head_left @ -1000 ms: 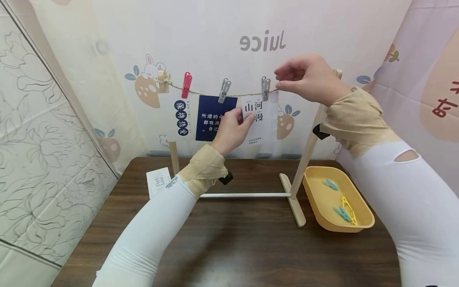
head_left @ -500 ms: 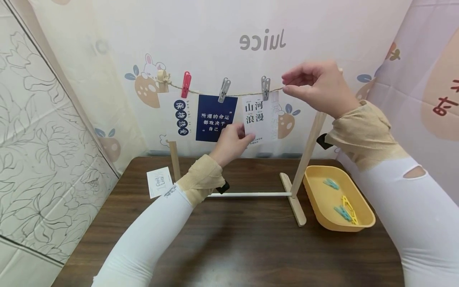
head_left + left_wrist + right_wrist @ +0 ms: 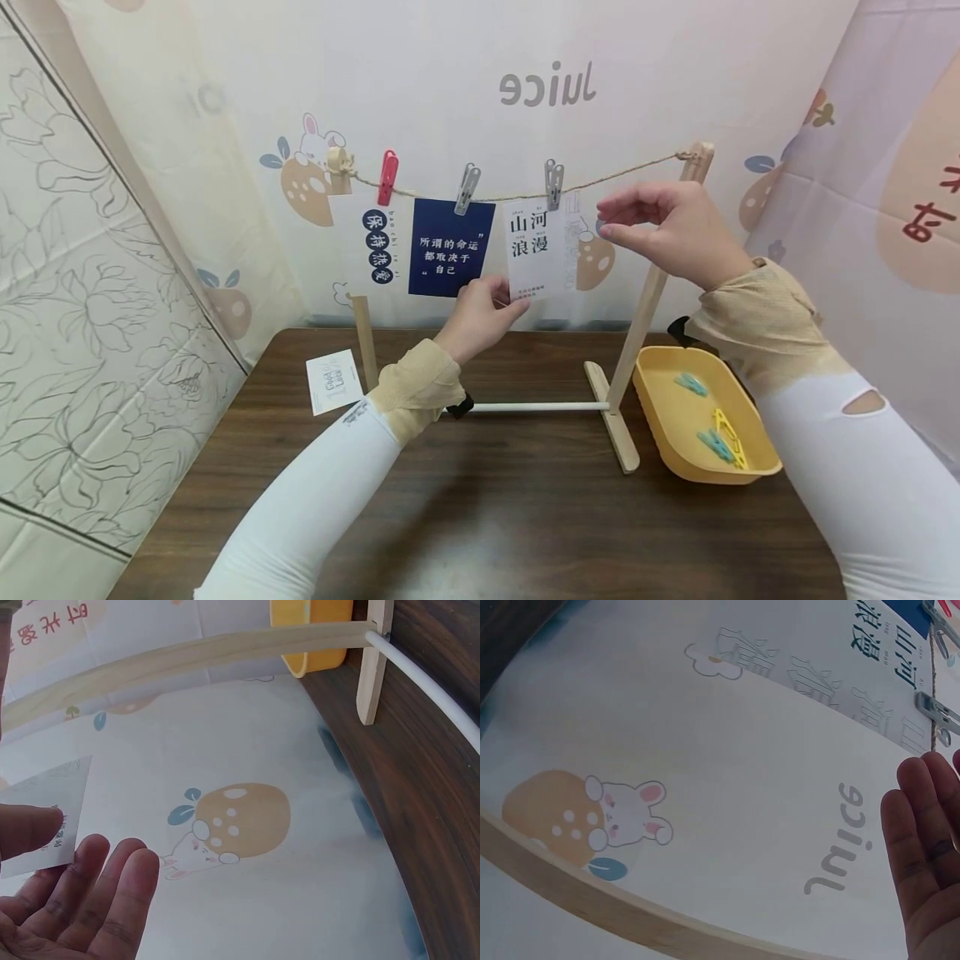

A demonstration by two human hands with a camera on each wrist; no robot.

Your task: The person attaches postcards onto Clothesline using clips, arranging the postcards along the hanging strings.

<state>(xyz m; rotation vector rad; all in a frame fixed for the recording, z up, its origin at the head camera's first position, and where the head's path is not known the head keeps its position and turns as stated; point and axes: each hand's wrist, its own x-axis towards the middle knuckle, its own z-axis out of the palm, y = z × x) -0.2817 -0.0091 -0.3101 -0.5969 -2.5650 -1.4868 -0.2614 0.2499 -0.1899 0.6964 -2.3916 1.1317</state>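
A white card (image 3: 530, 265) with dark Chinese characters hangs from a twine line (image 3: 630, 169), held by a grey clothespin (image 3: 553, 185). My left hand (image 3: 476, 312) is at its lower left corner, thumb in front and fingers behind in the left wrist view, pinching it lightly. To the right of the card, below the line, my right hand (image 3: 671, 225) hovers in the air with nothing in it, fingers extended in the right wrist view. A dark blue card (image 3: 452, 250) hangs by another grey clothespin (image 3: 467, 189), and a further white card (image 3: 367, 242) by a red clothespin (image 3: 387, 177).
A wooden stand (image 3: 643, 317) carries the line, with a white bar (image 3: 536, 407) low across it. On the table's right is a yellow tray (image 3: 675, 454) with several blue-green and yellow clothespins. Another printed white card (image 3: 334, 382) lies at the table's left.
My left hand has slid down the white card's edge to its lower corner. My right hand has moved away from the line, down and to the right.
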